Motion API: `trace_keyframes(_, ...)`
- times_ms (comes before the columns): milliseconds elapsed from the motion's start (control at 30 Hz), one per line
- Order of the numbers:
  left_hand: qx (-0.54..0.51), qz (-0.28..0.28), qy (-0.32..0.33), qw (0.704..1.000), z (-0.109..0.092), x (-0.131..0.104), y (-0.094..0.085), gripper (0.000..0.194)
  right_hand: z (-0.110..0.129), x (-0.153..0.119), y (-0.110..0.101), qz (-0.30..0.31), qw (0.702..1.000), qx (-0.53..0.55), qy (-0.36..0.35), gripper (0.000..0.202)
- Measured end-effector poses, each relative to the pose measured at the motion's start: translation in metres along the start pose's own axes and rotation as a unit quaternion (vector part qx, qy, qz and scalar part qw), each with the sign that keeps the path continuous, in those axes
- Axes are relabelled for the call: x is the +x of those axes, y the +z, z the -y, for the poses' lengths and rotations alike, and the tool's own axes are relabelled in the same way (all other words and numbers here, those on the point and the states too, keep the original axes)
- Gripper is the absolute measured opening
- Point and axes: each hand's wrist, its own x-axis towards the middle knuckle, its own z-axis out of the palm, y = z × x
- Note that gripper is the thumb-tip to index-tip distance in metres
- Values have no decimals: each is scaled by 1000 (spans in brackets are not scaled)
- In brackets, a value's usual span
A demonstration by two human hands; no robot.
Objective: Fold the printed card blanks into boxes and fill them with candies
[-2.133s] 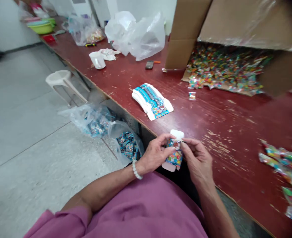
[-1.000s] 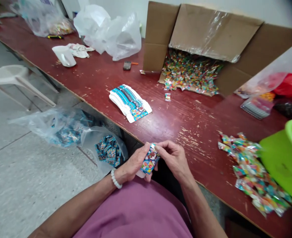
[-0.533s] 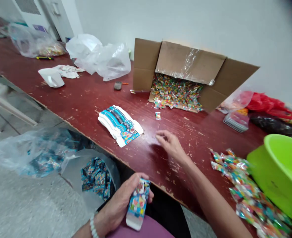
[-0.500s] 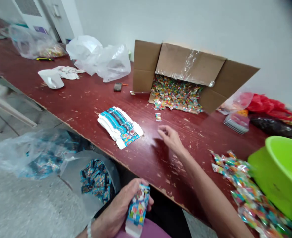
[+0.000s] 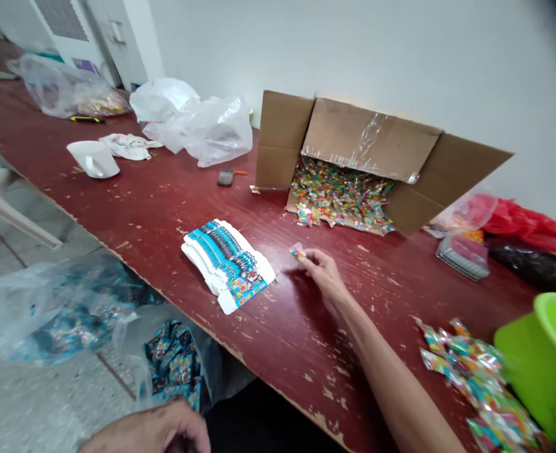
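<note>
Over the red table (image 5: 165,214), my right hand (image 5: 322,270) pinches a small clear-wrapped packet of colourful candy (image 5: 297,251) between its fingertips. Left of that hand lies a fanned stack of flat blue-and-white printed cartons (image 5: 228,261). Beyond it, an opened cardboard box (image 5: 367,138) on its side spills many wrapped candies (image 5: 339,192). At the bottom edge, my left hand (image 5: 165,428) is cut off by the frame; its fingers are mostly hidden, and no carton shows in it. It is close to an open plastic bag of filled blue cartons (image 5: 174,362).
A lime-green tub (image 5: 537,365) stands at right beside a pile of larger candy packets (image 5: 480,377). A white mug (image 5: 94,158), plastic bags (image 5: 207,129) and a small brush-like object (image 5: 226,177) lie further back. A white chair (image 5: 18,204) is on the left.
My right hand has picked up the small candy packet from the table. My left hand has moved left and down; the blue carton it held is out of sight. The view has shifted slightly.
</note>
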Motion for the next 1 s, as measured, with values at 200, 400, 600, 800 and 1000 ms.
trace_keyframes(200, -280, 20, 56, 958, -32, 17, 20, 38, 21, -125, 1, 235, 962, 102, -96, 17)
trace_keyframes(400, -223, -29, 133, 965, -73, 23, 45, 27, 34, -163, 3, 254, 936, -78, -231, 16)
trace_keyframes(600, -172, -67, 161, 970, -79, 20, 55, 23, 33, -166, 5, 255, 945, -7, -203, 29)
trace_keyframes(800, -328, -71, 184, 924, -74, 24, 66, 47, 30, -175, 16, 202, 968, 119, -89, 21)
trace_keyframes(1000, -356, -117, 160, 913, -75, 27, 76, 63, 42, -182, 20, 144, 981, 95, -90, 25)
